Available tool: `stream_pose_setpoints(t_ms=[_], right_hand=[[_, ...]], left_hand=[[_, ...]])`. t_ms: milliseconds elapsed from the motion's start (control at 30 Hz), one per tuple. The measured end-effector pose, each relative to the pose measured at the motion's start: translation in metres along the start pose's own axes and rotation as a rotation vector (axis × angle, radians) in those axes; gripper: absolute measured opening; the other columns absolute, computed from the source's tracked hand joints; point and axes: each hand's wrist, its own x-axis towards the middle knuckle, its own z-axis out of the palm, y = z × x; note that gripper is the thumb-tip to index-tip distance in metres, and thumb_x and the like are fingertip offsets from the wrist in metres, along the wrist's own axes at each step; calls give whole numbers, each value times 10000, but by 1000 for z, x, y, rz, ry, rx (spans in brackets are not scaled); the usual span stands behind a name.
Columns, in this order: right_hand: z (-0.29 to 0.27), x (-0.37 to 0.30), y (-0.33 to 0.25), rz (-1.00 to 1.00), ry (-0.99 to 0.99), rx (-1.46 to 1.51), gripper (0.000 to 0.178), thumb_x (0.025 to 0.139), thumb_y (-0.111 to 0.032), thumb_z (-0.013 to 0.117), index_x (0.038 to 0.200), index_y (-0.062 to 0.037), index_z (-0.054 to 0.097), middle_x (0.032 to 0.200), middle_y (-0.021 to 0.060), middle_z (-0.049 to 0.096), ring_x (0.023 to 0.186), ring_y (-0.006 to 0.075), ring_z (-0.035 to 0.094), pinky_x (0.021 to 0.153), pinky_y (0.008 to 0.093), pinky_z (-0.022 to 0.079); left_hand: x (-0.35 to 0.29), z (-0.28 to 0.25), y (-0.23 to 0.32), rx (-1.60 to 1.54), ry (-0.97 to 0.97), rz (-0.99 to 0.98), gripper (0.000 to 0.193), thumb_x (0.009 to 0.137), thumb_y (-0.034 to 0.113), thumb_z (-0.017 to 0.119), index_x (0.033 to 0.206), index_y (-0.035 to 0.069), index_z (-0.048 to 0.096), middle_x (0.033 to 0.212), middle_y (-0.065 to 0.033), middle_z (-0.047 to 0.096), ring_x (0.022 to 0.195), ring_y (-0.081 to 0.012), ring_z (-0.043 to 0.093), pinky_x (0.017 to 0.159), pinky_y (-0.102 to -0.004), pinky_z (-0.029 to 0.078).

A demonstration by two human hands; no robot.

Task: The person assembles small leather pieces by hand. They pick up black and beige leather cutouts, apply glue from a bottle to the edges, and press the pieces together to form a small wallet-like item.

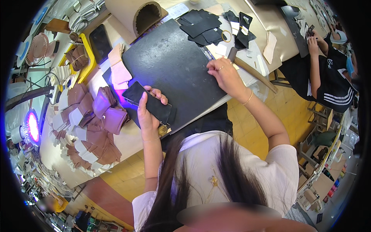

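Observation:
My left hand (148,112) is closed around a smartphone (148,101) with a dark screen, holding it over the near left part of a black work board (166,54). The thumb lies along the phone's near side and the fingertips show at its far side. Above the right edge of the board, my right hand (228,77) has its fingers curled in, and nothing shows in them. Just beyond those fingers lie a pen-like tool (208,54) and a hammer with a wooden handle (255,74). Pink leather pieces (119,67) overlap the board's left edge.
Stacks of brown leather pieces (100,145) cover the table's left side, near a glowing lamp (33,127). A yellow tray (91,58) and a second phone (100,43) sit farther back. Black pieces (203,25) lie at the board's far end. A co-worker (328,73) works at far right.

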Motion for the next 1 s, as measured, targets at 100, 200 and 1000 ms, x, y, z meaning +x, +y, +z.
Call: stream_pose_setpoints(t_ms=[100, 200, 1000], right_hand=[[-1, -1, -1, -14, -85, -2, 173, 848, 7, 647, 990, -48, 566, 913, 90, 633, 877, 289, 585, 833, 393, 444], [-1, 7, -1, -47, -46, -60, 177, 845, 8, 643, 991, -46, 560, 910, 93, 627, 865, 294, 578, 827, 395, 443], [-7, 7, 10, 245, -69, 100, 140, 860, -93, 707, 918, -8, 614, 873, 99, 624, 745, 244, 616, 676, 336, 490]], left_hand=[[-1, 0, 0, -12, 6, 2, 249, 998, 255, 557, 1164, 72, 524, 903, -132, 545, 796, -256, 550, 737, -376, 488], [0, -1, 0, -7, 1, 2, 248, 997, 253, 559, 1164, 73, 523, 903, -131, 544, 796, -255, 549, 737, -376, 489], [0, 0, 0, -5, 8, 3, 242, 997, 248, 557, 1158, 69, 532, 899, -129, 546, 794, -250, 549, 731, -376, 492]])
